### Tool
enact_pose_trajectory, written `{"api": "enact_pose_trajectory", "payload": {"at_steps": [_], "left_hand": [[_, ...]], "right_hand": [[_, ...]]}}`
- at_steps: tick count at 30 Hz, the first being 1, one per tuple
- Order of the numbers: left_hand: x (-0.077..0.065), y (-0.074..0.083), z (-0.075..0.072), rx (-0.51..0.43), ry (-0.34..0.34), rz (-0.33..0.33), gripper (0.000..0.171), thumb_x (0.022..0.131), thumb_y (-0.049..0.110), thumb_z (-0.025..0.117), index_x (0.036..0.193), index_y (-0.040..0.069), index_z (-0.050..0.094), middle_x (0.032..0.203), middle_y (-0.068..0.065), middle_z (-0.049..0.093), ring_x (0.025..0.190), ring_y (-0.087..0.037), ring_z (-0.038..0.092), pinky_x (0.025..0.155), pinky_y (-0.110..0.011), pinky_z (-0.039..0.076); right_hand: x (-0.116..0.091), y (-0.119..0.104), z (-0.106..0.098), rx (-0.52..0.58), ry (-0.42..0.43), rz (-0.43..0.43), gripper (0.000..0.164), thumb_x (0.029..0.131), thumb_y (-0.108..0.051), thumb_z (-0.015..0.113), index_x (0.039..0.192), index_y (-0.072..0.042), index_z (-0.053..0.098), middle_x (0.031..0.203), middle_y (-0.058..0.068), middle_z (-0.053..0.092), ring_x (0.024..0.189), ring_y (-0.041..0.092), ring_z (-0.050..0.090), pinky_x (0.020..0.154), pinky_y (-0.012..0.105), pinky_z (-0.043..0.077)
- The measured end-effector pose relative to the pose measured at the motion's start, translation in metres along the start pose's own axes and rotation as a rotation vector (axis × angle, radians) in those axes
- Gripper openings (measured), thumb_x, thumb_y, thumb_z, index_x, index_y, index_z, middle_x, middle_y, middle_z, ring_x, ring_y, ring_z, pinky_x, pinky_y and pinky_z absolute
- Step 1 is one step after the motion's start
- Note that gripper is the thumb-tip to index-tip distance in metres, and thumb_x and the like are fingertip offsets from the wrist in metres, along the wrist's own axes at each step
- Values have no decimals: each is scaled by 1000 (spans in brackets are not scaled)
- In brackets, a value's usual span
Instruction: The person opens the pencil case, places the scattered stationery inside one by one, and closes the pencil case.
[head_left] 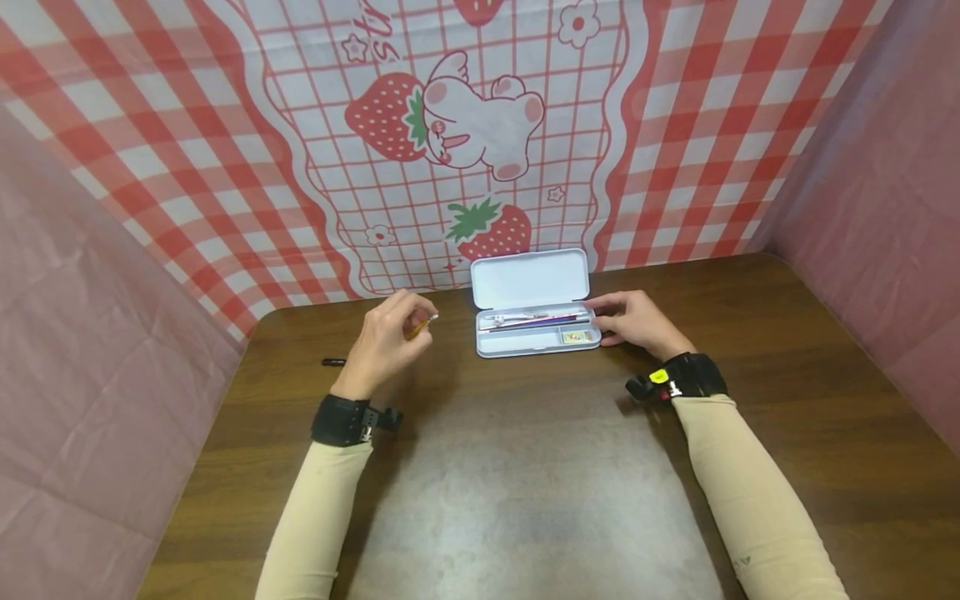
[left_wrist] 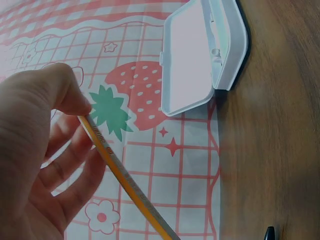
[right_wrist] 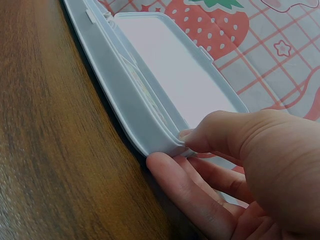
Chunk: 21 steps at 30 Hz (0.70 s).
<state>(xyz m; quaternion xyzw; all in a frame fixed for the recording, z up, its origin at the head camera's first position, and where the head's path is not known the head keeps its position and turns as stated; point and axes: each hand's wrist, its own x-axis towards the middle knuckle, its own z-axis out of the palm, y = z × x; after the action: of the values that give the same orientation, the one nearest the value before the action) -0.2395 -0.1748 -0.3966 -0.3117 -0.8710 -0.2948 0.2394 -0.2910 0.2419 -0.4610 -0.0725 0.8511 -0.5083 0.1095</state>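
Note:
My left hand pinches a yellow pencil between thumb and fingertips, up off the table to the left of a pencil case. This light-coloured pencil case lies with its lid swung up at the back. At its right end, my right hand grips the case, thumb on the rim and fingers against the outer wall. Several slim writing or drawing tools lie in the back compartment. A small printed item sits in the front right compartment.
On the brown wooden table, a short black stick-like thing lies left of my left hand, partly hidden by it. A red and white strawberry-print cloth hangs behind the table, with pink cloth at the sides.

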Motion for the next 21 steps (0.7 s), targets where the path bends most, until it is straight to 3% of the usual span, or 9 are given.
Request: {"api": "enact_pose_trajectory", "payload": {"at_steps": [5,12,21], "left_hand": [[1,1,3,-3,36,34,25,75,-6,68,96,7,68,83,-3,58,74,-17,54,61,-31,46],[6,2,6,-21,18,33,25,79,-2,68,101,9,70,89,-3,63,77,-14,55,65,-30,50],[29,14,11,-23,25,72,24,78,-3,68,100,7,72,89,-5,63,80,-16,57,68,-35,54]], "right_hand": [[-2,-1,0,1,0,-9,41,93,-9,67,133,-4,63,130,26,57,86,24,66,64,27,63],[-2,-2,0,-1,-4,-17,40,93,-8,67,133,-4,64,132,25,57,86,24,65,64,27,63],[-2,-1,0,20,3,-10,41,92,-9,69,132,-3,64,127,27,58,82,20,66,63,28,63]]}}
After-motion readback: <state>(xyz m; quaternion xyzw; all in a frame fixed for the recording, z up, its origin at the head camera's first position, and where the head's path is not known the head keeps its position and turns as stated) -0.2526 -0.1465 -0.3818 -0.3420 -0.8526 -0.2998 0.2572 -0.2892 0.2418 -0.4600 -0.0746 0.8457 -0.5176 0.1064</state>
